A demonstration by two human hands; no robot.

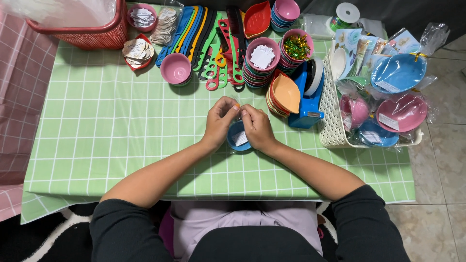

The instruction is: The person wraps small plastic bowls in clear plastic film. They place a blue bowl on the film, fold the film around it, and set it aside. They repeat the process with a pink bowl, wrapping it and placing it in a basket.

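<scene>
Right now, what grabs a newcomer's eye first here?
The two hands, left hand and right hand, meet mid-table, pinching something small above a blue bowl wrapped in clear plastic. Behind them a fan of bright combs lies beside stacked bowls. At the right edge, a white basket holds wrapped bowls.

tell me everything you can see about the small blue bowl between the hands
The small blue bowl is round, shallow and looks like glossy plastic. It seems wrapped in clear film, whose gathered top the left hand and right hand pinch together above it. A small white paper tag lies inside or against it. It sits upright on the green checked tablecloth, near the table's middle, just in front of a stack of coloured leaf-shaped dishes. Both hands cover its sides, so only its middle shows.
</scene>
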